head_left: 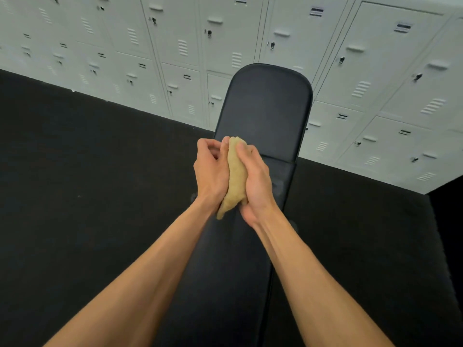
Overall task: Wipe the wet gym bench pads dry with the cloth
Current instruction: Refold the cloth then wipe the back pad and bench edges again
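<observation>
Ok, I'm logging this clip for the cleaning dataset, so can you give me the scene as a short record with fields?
setting: locker room, grey lockers, dark floor
bench: black gym bench, back pad raised, seat pad nearer the camera
cloth: tan cloth, bunched up
left hand: left hand pressed on the cloth's left side
right hand: right hand wrapped around its right side
cloth contact with pads: cannot tell
wetness: not discernible

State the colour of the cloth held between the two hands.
The cloth is tan-yellow, plain, seen best in the head view.
</observation>
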The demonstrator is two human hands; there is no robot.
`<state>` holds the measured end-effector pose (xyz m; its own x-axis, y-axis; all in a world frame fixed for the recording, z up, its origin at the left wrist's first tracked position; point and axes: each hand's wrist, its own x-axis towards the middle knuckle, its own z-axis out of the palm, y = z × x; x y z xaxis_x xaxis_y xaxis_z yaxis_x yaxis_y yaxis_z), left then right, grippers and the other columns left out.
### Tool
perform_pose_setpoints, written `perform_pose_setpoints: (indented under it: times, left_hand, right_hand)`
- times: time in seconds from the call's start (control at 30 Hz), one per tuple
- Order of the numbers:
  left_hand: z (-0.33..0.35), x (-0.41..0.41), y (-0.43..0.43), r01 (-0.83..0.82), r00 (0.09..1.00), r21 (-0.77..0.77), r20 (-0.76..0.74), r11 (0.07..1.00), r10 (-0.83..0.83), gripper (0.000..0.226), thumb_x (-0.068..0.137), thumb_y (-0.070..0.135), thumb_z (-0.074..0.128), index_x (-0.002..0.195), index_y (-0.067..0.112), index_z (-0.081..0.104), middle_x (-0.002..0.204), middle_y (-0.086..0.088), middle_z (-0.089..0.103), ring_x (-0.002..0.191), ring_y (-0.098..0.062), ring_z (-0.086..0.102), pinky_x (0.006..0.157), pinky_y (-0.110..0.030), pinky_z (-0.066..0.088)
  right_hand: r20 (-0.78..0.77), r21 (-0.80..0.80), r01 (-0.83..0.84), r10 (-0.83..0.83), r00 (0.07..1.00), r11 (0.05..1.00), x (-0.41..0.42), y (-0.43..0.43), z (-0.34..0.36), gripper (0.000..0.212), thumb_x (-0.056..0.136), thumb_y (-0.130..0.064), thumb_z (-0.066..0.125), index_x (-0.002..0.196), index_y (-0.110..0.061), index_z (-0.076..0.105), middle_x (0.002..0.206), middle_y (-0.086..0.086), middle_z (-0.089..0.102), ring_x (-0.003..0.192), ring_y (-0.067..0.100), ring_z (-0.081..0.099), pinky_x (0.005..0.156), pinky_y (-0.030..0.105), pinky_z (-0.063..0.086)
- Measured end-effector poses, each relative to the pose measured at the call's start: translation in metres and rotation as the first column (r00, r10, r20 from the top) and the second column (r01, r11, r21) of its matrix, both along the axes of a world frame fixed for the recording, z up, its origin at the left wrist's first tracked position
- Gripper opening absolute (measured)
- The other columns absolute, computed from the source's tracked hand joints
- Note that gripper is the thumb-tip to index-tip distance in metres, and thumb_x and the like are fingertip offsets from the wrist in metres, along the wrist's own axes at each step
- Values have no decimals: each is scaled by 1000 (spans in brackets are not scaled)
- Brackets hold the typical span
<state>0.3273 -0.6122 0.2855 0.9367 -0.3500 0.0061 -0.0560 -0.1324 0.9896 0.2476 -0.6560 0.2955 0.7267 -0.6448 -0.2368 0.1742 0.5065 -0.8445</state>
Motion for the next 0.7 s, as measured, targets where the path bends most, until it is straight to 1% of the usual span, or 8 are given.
perform_pose_setpoints:
  times: [0.13, 0.2, 0.27, 0.33, 0.43, 0.53, 0.6, 0.7]
  left_hand:
    - [16, 13, -32, 15, 995, -2, 98, 1000, -15, 32, 111, 46, 56, 97, 18, 58, 79, 6, 63, 69, -2, 60, 71, -23, 50]
    - [14, 23, -40, 38, 985, 61, 167, 997, -48, 30, 114, 43, 49, 97, 19, 58, 85, 4, 64, 86, -17, 64, 80, -33, 51]
    - [3, 36, -39, 4, 970, 134, 241, 991, -36, 21, 113, 36, 49, 102, 20, 59, 95, 6, 61, 100, -26, 59, 89, -43, 51]
    - [-14, 54, -37, -38, 956, 215, 293, 976, -27, 13, 111, 28, 53, 112, 18, 61, 108, 5, 58, 107, -20, 50, 97, -42, 45]
    - [-40, 77, -31, -21, 946, 342, 311, 939, -92, 32, 108, 23, 61, 135, 7, 57, 133, -10, 54, 119, -27, 46, 102, -30, 33]
    - [-57, 96, -23, 112, 975, 425, 129, 898, -182, 52, 111, 26, 58, 154, 3, 44, 151, -17, 50, 140, -35, 45, 117, -38, 34]
    - [-70, 107, -13, 219, 975, 419, -59, 881, -215, 56, 112, 40, 53, 157, 8, 44, 150, -13, 57, 141, -33, 53, 120, -46, 41]
    - [-82, 107, 2, 357, 907, 224, -317, 907, -278, 52, 114, 53, 41, 125, 12, 72, 116, -9, 80, 116, -33, 75, 101, -55, 60]
  right_hand:
    - [-56, -67, 162, -166, 985, 985, 17, -29, 16, 49, 110, -42, 65, 124, 4, 58, 116, 28, 75, 112, 39, 77, 104, 53, 62]
    - [-122, -135, 254, -271, 955, 958, 24, -48, 19, 45, 112, -43, 61, 121, 0, 60, 101, 18, 70, 95, 28, 72, 88, 46, 62]
    - [-182, -238, 305, -351, 918, 922, 27, -64, 19, 35, 111, -47, 60, 116, -12, 62, 102, 7, 72, 95, 21, 72, 87, 45, 61]
    - [-263, -347, 284, -384, 885, 894, 29, -73, 18, 31, 108, -53, 57, 118, -23, 59, 111, 1, 74, 102, 19, 73, 90, 47, 60]
    - [-380, -574, 203, -478, 792, 793, 35, -68, 14, 22, 111, -41, 50, 128, -28, 51, 120, -6, 67, 104, 12, 66, 86, 34, 46]
    - [-340, -786, 133, -601, 723, 604, 61, -41, -2, 30, 114, -25, 45, 143, -21, 50, 146, 0, 47, 113, 12, 54, 94, 25, 42]
    - [-329, -891, -25, -606, 724, 454, 87, -20, -28, 35, 113, -19, 47, 148, -17, 50, 163, 5, 33, 126, 19, 48, 102, 31, 48]
    - [-411, -911, -317, -625, 664, 262, 109, -1, -75, 48, 113, -29, 45, 160, -21, 45, 182, -2, 17, 136, 29, 44, 102, 42, 50]
